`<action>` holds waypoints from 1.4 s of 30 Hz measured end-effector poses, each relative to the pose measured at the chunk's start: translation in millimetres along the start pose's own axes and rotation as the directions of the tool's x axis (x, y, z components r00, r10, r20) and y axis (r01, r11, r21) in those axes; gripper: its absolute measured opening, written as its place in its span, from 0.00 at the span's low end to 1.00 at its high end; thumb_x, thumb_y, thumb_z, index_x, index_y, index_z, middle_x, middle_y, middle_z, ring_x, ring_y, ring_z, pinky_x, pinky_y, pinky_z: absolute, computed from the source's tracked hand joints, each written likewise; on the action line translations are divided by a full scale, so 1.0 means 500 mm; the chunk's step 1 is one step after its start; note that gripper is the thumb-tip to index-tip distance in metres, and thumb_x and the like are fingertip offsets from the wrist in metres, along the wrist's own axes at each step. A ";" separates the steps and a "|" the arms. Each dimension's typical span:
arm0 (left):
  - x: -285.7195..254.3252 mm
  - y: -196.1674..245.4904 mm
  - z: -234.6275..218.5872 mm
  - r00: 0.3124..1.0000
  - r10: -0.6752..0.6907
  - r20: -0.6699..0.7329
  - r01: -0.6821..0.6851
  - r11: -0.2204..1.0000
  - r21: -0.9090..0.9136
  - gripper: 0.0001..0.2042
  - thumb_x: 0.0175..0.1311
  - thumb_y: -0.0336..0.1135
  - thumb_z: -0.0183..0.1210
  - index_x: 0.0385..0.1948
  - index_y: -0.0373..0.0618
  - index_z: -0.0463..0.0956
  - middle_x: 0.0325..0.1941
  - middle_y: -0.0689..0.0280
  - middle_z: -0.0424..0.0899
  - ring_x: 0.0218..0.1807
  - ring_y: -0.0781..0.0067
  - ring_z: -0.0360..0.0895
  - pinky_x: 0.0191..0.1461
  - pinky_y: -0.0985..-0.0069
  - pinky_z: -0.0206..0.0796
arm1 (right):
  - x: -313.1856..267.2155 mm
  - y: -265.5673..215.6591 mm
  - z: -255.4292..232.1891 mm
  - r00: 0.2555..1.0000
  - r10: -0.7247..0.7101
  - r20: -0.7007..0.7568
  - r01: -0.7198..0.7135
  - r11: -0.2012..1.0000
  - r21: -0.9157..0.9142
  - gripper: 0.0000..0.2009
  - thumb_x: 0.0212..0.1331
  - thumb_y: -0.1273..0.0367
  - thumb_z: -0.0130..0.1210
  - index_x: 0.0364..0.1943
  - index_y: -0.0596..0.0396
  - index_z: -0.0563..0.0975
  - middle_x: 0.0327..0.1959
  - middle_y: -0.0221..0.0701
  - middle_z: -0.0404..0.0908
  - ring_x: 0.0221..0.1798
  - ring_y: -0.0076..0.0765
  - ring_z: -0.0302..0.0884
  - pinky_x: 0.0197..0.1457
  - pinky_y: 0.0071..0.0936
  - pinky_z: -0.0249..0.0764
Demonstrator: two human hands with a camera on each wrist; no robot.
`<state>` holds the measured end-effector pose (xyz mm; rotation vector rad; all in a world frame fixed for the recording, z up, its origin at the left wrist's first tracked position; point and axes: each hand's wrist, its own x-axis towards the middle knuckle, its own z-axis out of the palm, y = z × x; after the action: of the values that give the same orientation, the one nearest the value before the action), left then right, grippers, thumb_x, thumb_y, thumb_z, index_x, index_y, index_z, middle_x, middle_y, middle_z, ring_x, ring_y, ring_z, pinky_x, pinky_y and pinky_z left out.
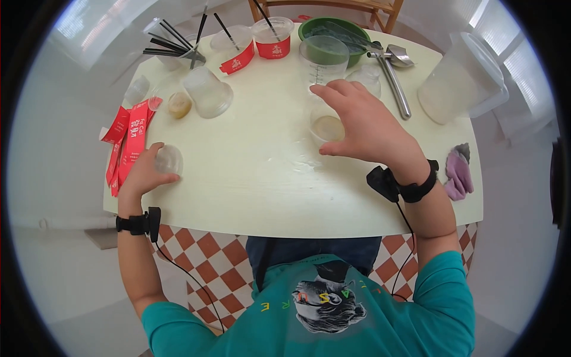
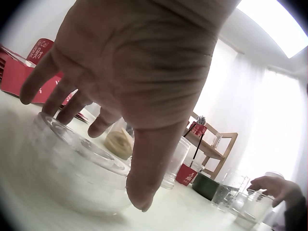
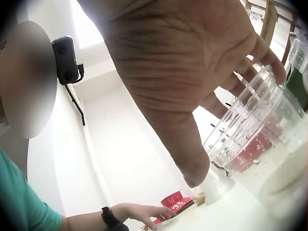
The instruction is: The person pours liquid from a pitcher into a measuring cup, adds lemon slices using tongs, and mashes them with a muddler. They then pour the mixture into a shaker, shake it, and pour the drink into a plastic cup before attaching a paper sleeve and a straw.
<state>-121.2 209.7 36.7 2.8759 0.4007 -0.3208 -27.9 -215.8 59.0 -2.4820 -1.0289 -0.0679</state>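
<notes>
My left hand (image 1: 144,174) is at the left of the table, its thumb and fingers spread over a small clear plastic bowl (image 2: 77,173). In the left wrist view, the fingertips are right at the bowl's rim, with the thumb on the near side. My right hand (image 1: 369,122) reaches over a clear plastic cup (image 1: 319,132) with a pale layer in its bottom. Thumb and fingers stay wide apart at the cup's rim in the right wrist view. A tall clear measuring cup (image 1: 321,65) stands just beyond.
Red paper sleeves (image 1: 135,135) lie at the left edge, near an upturned clear cup (image 1: 207,95) and a small yellowish cup (image 1: 179,105). Behind are red-banded bowls (image 1: 272,49) and a green basin (image 1: 357,58). A scoop (image 1: 397,89), a pitcher (image 1: 455,83) and a purple cloth (image 1: 458,175) sit right.
</notes>
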 end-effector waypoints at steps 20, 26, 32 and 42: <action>-0.038 0.267 -0.045 0.852 0.469 -0.233 -0.522 0.794 -0.312 0.43 0.36 0.41 0.71 0.63 0.51 0.64 0.61 0.64 0.70 0.60 0.64 0.68 0.54 0.66 0.65 | 0.013 -0.012 0.038 0.996 -0.033 -0.081 0.051 0.973 0.224 0.58 0.29 0.67 0.76 0.71 0.53 0.51 0.60 0.47 0.67 0.64 0.54 0.62 0.67 0.38 0.63; 0.004 0.414 0.023 0.667 0.694 -0.270 -0.740 0.579 -0.342 0.44 0.36 0.44 0.72 0.64 0.51 0.64 0.62 0.64 0.68 0.61 0.64 0.67 0.56 0.64 0.65 | 0.023 0.010 0.070 0.974 -0.113 -0.198 0.197 0.853 0.483 0.60 0.28 0.68 0.76 0.72 0.48 0.49 0.69 0.50 0.51 0.68 0.57 0.57 0.66 0.40 0.66; 0.015 0.429 0.037 0.684 0.695 -0.222 -0.718 0.587 -0.374 0.42 0.38 0.44 0.72 0.62 0.48 0.65 0.62 0.62 0.68 0.64 0.61 0.66 0.61 0.63 0.63 | 0.023 0.042 0.032 0.988 -0.149 -0.034 0.152 0.931 0.333 0.57 0.26 0.70 0.76 0.70 0.43 0.54 0.69 0.48 0.54 0.66 0.54 0.64 0.64 0.41 0.68; 0.010 0.457 0.062 0.688 0.698 -0.199 -0.719 0.619 -0.315 0.38 0.38 0.40 0.73 0.58 0.46 0.68 0.62 0.52 0.65 0.65 0.49 0.61 0.66 0.62 0.60 | 0.015 0.059 0.019 0.983 -0.183 0.027 0.165 0.932 0.322 0.46 0.43 0.66 0.71 0.69 0.58 0.57 0.62 0.44 0.68 0.58 0.46 0.71 0.54 0.36 0.75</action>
<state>-55.8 -11.3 48.5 2.4058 -0.6285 -0.0042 -3.8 -225.2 40.7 -2.1084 -1.1807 0.1070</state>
